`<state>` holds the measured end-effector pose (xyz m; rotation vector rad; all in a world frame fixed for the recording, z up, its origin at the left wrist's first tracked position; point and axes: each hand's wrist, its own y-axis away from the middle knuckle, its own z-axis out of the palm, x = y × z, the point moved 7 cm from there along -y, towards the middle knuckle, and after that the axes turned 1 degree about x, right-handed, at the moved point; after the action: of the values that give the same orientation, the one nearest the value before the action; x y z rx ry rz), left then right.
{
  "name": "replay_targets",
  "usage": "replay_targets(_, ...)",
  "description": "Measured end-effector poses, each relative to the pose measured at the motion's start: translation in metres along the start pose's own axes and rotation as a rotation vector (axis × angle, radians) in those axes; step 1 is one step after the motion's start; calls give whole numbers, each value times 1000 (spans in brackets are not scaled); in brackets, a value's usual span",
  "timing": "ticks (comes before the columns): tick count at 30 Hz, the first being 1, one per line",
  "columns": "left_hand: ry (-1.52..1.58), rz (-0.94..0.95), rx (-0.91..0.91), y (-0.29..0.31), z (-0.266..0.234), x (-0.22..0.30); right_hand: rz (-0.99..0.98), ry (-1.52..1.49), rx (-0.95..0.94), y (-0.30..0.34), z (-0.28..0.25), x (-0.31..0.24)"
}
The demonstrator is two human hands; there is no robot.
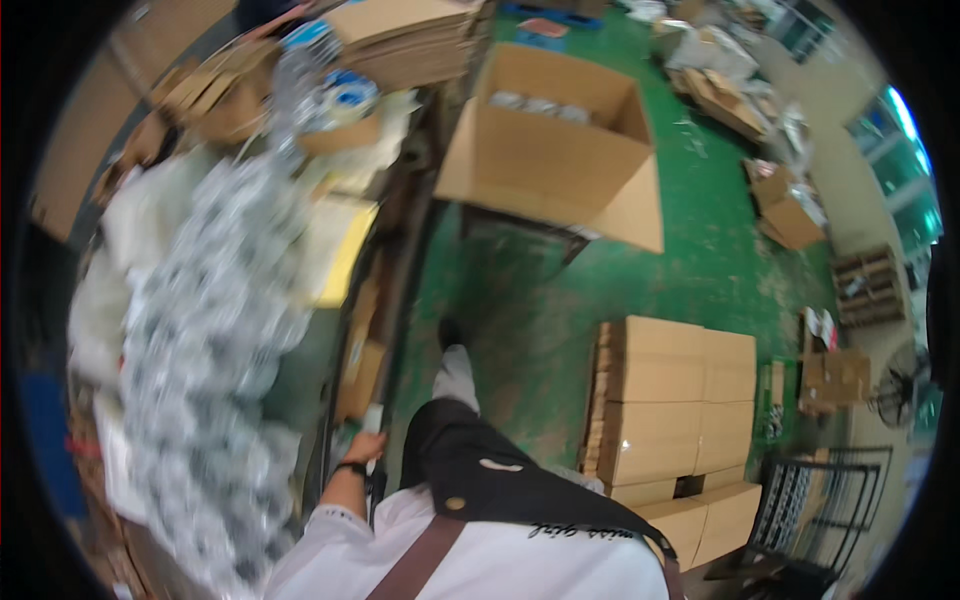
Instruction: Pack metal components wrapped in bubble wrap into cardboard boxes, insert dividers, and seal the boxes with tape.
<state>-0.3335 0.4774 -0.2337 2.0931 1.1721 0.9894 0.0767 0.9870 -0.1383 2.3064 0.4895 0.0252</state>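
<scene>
My left hand [366, 447] hangs low beside the edge of the long worktable, its fingers curled closed. A small pale piece [373, 418] shows just above the knuckles; whether the hand grips it cannot be made out. A dark band [350, 467] circles that wrist. My right hand is out of the picture. On the table to the left lies a big heap of clear plastic-wrapped items [215, 330]. Ahead stands a large open carton [560, 150] on a low stand, its flaps folded out, with several pale items inside.
Closed cartons [665, 390] are stacked on the right. Flat cardboard sheets [400, 40] and tape rolls [350, 92] lie at the table's far end. Against the right wall are a wooden pallet [868, 285], a fan [897, 385] and a black rack [820, 510]. The floor [510, 300] is green.
</scene>
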Motion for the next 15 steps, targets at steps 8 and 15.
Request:
replay_targets(8,154,185,283,-225,-232,180,262,-1145,306,-133,-186,-128)
replay_targets(15,77,863,1013,-203,-595,510,-458,-1383,386,-138,-544,-369)
